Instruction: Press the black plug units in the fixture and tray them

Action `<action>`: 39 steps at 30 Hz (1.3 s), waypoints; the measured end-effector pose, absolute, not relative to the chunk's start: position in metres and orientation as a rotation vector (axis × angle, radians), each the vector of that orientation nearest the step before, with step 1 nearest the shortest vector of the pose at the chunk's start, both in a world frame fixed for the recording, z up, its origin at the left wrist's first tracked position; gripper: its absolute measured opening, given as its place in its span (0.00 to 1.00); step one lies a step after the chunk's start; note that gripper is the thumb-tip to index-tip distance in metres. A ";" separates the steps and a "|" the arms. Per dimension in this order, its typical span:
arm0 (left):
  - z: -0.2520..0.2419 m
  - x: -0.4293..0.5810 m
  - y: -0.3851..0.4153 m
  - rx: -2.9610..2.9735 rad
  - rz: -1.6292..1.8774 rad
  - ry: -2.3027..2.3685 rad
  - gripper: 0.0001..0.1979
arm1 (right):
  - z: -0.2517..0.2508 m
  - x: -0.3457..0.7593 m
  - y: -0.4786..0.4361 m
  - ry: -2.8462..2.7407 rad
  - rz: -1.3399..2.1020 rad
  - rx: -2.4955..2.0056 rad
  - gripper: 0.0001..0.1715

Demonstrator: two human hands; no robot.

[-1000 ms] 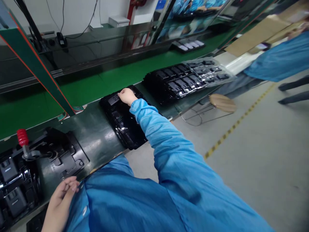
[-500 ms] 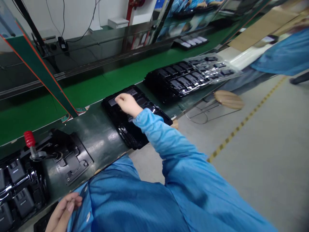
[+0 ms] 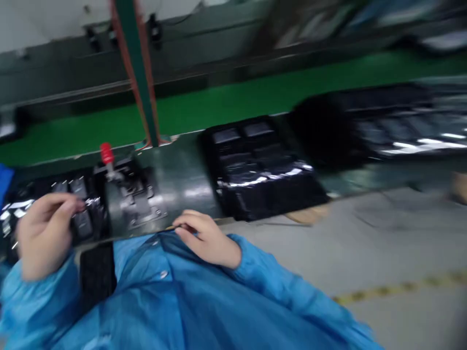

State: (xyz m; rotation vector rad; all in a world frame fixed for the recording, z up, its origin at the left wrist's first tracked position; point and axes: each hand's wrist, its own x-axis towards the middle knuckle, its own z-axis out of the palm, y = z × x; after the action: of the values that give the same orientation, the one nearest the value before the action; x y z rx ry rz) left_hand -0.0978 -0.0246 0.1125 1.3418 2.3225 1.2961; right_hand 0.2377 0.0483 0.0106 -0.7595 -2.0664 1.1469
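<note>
My left hand point(image 3: 45, 236) is raised at the left over a black tray of dark parts point(image 3: 83, 224); its thumb and fingers are pinched together. Motion blur hides what, if anything, is between them. By the bench's front edge, my right hand point(image 3: 209, 240) has its fingers curled in toward the thumb, and whatever they grip is too small to make out. A clamp fixture with a red handle point(image 3: 107, 153) and a metal base plate point(image 3: 146, 210) lies on the bench between the two hands, farther back.
Right of the fixture lies a stack of black trays point(image 3: 270, 194) with two grey pieces at its back. Another tray stack point(image 3: 394, 124) stands farther right. A green upright post point(image 3: 140, 73) rises behind the fixture. Part of a wooden stool point(image 3: 308, 214) shows under the bench edge.
My right hand has come back from the middle tray stack to the bench edge before my body. My left hand has risen toward the left tray. The view has turned left.
</note>
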 end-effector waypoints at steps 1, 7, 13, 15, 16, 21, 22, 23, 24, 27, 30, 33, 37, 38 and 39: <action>0.106 -0.097 -0.025 1.342 1.317 2.293 0.10 | -0.001 0.233 0.040 -2.078 1.187 -0.770 0.09; 0.050 -0.146 -0.073 1.093 1.039 2.542 0.14 | -0.054 0.211 0.017 -2.214 1.324 -0.723 0.13; 0.020 -0.197 -0.137 0.821 0.829 2.757 0.16 | -0.066 0.175 0.022 -2.306 1.226 -0.608 0.15; 0.020 -0.212 -0.140 0.781 0.791 2.781 0.16 | -0.071 0.163 0.024 -2.264 1.189 -0.606 0.13; 0.021 -0.220 -0.136 0.781 0.774 2.789 0.16 | -0.073 0.159 0.025 -2.241 1.165 -0.608 0.12; 0.019 -0.265 -0.078 0.939 0.724 2.750 0.15 | -0.083 0.158 0.029 -2.193 1.058 -0.628 0.11; 0.016 -0.274 -0.062 0.955 0.737 2.721 0.15 | -0.084 0.160 0.029 -2.184 1.036 -0.646 0.11; 0.013 -0.282 -0.046 0.963 0.745 2.703 0.16 | -0.084 0.163 0.029 -2.180 1.018 -0.665 0.11; 0.010 -0.288 -0.030 0.981 0.736 2.697 0.17 | -0.084 0.166 0.028 -2.178 1.006 -0.687 0.10; 0.004 -0.300 0.004 1.030 0.583 2.687 0.23 | -0.086 0.176 0.025 -2.175 0.997 -0.771 0.11; 0.003 -0.304 0.022 1.024 0.375 2.658 0.25 | -0.090 0.185 0.019 -2.138 0.973 -0.871 0.11; 0.002 -0.308 0.030 1.030 0.271 2.647 0.25 | -0.096 0.193 0.013 -2.108 0.946 -0.932 0.11; 0.001 -0.316 0.036 1.069 0.245 2.633 0.25 | -0.096 0.202 0.005 -2.109 0.927 -0.912 0.10; 0.001 -0.318 0.037 1.067 0.248 2.624 0.24 | -0.095 0.204 0.003 -2.105 0.915 -0.919 0.10; 0.002 -0.319 0.038 1.059 0.253 2.611 0.22 | -0.095 0.205 0.001 -2.100 0.904 -0.934 0.10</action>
State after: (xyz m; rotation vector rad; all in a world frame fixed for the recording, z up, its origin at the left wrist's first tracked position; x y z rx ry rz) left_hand -0.3190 0.0377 0.0015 1.0588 2.6109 0.2533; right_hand 0.2053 0.0009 -0.0946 -0.9342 -2.1004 0.9038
